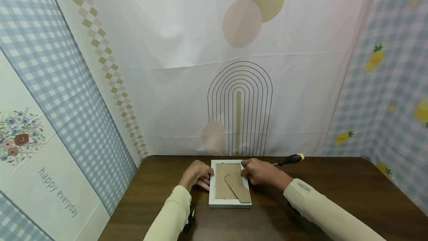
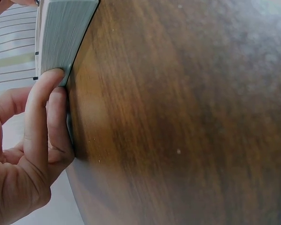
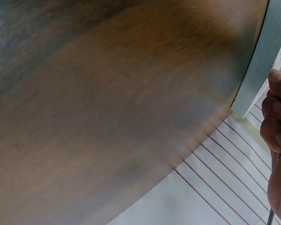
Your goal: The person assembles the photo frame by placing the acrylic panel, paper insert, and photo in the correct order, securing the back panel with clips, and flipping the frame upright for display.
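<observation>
A white picture frame [image 1: 230, 204] lies face down on the table, its brown backing board [image 1: 230, 172] and slanted easel stand [image 1: 238, 189] facing up. At its left edge, my left hand [image 1: 198, 174] holds the frame, and the left wrist view shows a fingertip against the side of the frame [image 2: 68, 37]. My right hand [image 1: 262, 171] grips a screwdriver by its shaft, with the black and yellow handle [image 1: 291, 159] sticking out behind. The right fingertips [image 3: 278, 84] are at the upper right edge of the backing. The screwdriver's tip is hidden by the fingers.
The dark wooden table [image 1: 150, 204] ends at a far edge just beyond the frame. Behind it hangs a white patterned cloth [image 1: 180, 114], with blue checked cloths at the left [image 1: 50, 48] and right [image 1: 378, 96].
</observation>
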{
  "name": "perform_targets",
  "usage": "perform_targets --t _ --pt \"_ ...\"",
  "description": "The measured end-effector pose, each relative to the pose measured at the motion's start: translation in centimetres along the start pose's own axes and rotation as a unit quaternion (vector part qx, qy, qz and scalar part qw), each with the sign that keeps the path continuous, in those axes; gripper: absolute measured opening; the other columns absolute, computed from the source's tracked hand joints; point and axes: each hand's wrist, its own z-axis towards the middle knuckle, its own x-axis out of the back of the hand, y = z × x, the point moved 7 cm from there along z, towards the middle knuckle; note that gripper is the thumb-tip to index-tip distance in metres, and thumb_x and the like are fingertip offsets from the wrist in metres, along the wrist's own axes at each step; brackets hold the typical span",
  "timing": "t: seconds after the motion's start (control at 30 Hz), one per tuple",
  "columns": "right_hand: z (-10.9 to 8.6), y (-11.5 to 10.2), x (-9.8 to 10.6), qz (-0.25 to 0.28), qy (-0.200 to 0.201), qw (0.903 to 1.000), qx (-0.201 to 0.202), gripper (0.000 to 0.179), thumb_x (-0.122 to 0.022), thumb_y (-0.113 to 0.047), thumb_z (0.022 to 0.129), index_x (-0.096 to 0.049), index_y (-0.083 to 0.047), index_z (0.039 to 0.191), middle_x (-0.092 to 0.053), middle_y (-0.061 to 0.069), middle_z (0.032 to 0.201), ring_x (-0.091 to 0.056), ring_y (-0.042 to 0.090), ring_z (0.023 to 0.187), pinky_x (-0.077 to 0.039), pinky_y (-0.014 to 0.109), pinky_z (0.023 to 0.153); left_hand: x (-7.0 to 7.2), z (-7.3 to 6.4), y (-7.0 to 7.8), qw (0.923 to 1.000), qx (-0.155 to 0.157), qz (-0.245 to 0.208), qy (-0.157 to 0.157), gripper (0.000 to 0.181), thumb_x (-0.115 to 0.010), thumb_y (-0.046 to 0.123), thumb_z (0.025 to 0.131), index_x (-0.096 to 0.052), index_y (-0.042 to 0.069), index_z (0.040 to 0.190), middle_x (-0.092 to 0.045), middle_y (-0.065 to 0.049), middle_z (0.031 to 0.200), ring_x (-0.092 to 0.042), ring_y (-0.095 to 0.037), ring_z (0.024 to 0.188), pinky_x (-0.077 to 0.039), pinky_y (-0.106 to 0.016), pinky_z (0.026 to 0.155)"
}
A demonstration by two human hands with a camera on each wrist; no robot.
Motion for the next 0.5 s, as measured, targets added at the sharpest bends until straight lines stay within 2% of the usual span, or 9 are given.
perform_targets --t 0.3,0.5 --pt "0.6 -0.3 -0.2 -0.035 -0.050 0.9980 -0.015 0.039 -0.070 0.013 0.089 -0.068 -0.021 0.071 -0.047 -0.004 0.077 -0.023 0.001 0.067 -0.015 0.016 0.056 0.2 0.3 -0.2 1.0000 -0.003 0.002 -0.003 0.025 -0.074 0.004 0.095 -0.071 -0.012 0.114 -0.071 -0.025 0.105 -0.077 -0.032 0.076 -0.076 -0.038 0.065" --pt "1.2 -0.8 -0.1 -0.056 -0.085 0.9946 -0.021 0.032 -0.076 0.008 0.090 -0.074 -0.020 0.073 -0.053 -0.004 0.081 -0.033 0.001 0.062 -0.024 0.016 0.049 0.1 0.0 -0.1 1.0000 -0.002 -0.006 -0.004 0.029 -0.074 0.003 0.094 -0.071 -0.013 0.117 -0.071 -0.028 0.109 -0.077 -0.034 0.081 -0.076 -0.040 0.066"
